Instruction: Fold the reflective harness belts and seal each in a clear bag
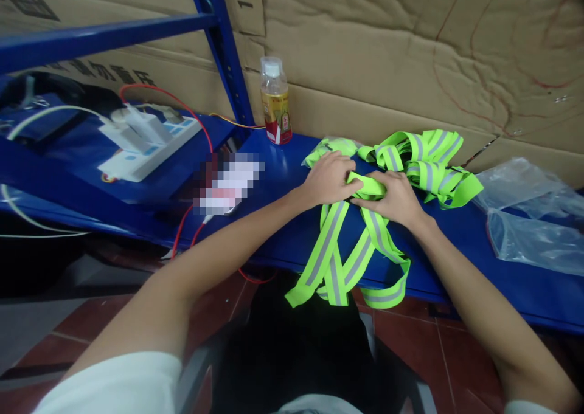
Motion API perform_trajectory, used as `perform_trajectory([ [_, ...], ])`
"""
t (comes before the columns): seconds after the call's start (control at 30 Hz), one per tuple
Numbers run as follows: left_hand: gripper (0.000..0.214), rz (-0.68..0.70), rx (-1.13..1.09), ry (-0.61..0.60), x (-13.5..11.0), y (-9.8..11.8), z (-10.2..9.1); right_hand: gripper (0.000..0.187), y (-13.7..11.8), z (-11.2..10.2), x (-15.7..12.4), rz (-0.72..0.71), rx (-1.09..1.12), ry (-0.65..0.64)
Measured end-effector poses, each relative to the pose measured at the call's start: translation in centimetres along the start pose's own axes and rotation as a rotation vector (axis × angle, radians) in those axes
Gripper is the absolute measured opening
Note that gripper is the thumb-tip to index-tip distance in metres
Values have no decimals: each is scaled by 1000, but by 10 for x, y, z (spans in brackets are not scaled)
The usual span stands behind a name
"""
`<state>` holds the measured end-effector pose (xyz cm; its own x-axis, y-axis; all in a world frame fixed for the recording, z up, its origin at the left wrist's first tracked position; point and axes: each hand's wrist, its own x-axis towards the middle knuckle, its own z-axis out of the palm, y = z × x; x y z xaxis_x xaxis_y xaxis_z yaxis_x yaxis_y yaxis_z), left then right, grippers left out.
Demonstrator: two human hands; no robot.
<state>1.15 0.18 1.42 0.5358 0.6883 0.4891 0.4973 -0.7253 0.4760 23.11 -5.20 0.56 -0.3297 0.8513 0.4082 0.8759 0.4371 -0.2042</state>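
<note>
Both hands meet over the blue shelf, closed on the bunched part of a neon-yellow reflective strap (332, 244) with a grey stripe. My left hand (329, 180) pinches its left side, thumb pointing inward. From the right, my right hand (395, 198) grips the same bunch, fingers wrapped around it. Loose lengths of the strap hang down over the shelf's front edge. Just behind my left hand lies a clear bag with yellow material (335, 148). Beyond my right hand is a heap of similar reflective straps (426, 162).
Clear plastic bags (538, 234) lie at the right. A bottle (276, 104) stands at the back near a blue upright post (228, 61). To the left are a white power strip (150, 149) with chargers, red cables and a blurred-out item (228, 183). Cardboard (356, 55) lines the back.
</note>
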Motion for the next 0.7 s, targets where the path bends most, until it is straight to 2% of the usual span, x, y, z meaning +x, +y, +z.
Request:
perform_trajectory([
  [0.1, 31, -121, -17, -56, -1, -5, -13, 61, 2, -2, -3, -1, 32, 28],
  [0.17, 28, -124, -65, -109, -1, -12, -14, 66, 2, -4, -4, 6, 69, 40],
  [0.23, 22, -109, -109, -137, -2, -18, -10, 60, 3, -8, -4, 45, 178, 19],
  [0.4, 14, -103, -95, -58, -2, -25, 0, 55, 13, -15, -3, 190, 442, -60],
  [0.57, 12, -95, -152, -120, -2, -28, 2, 55, 19, -17, -1, 190, 436, -134],
  [0.7, 17, -127, -319, -169, -4, -32, 5, 60, 18, -19, 0, 192, 454, -225],
])
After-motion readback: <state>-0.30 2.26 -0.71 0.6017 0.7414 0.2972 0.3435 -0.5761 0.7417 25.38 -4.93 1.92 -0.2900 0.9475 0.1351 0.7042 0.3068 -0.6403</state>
